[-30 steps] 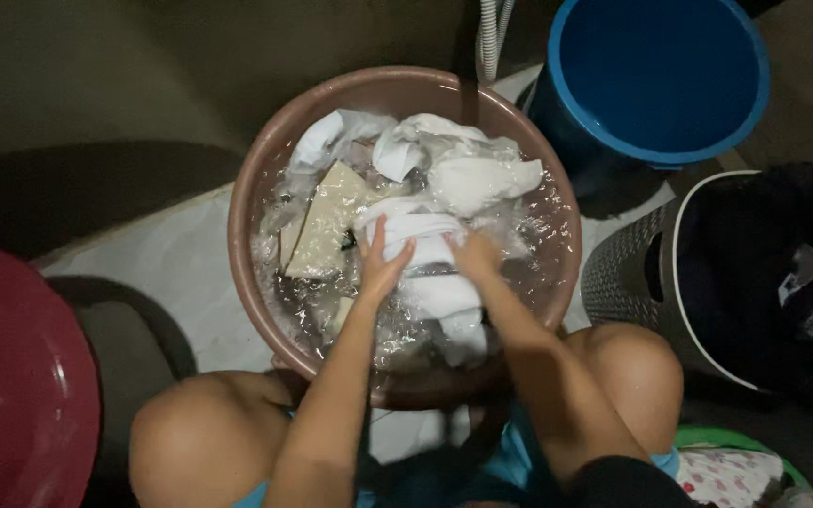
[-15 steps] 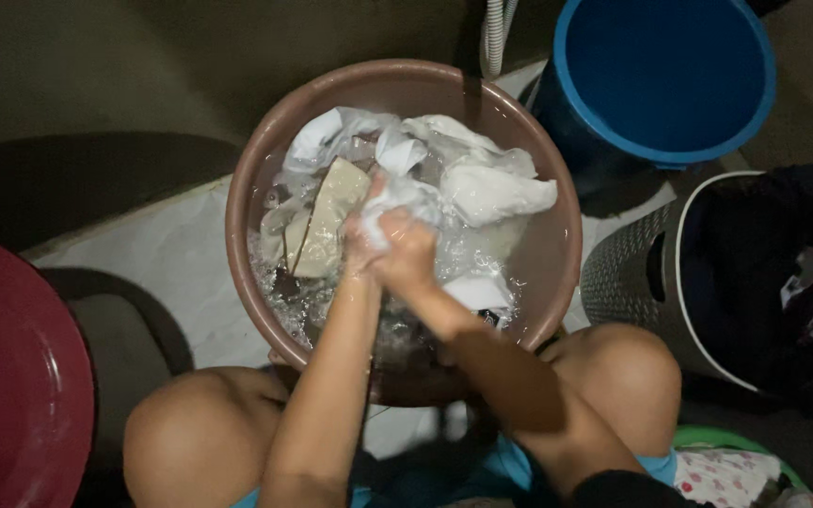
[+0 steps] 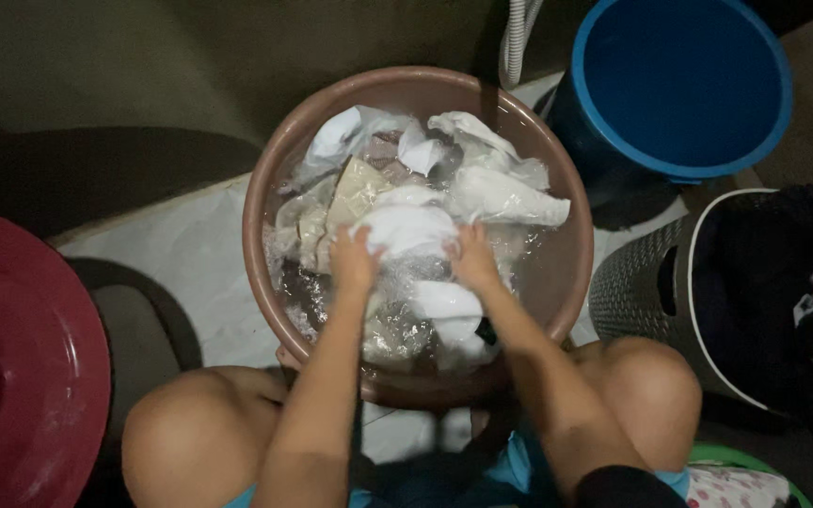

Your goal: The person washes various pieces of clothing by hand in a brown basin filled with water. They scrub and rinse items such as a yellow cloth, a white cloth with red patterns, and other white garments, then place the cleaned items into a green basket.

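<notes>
Brown basin (image 3: 571, 282), white cloths (image 3: 411, 229) and one beige (image 3: 358, 188) in it. Blue bucket (image 3: 679, 169). Red lid (image 3: 21, 376). Grey perforated hamper (image 3: 637, 287), white rim, dark clothes (image 3: 773, 282) inside. Blue shorts (image 3: 519, 466) are worn.

packages: none in view
labels: none to be seen on the basin, bucket or hamper
signs: none
screens: none

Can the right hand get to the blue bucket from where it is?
Probably yes. The right hand is in the brown basin gripping white cloth; the blue bucket stands just beyond the rim, with nothing between.
</notes>
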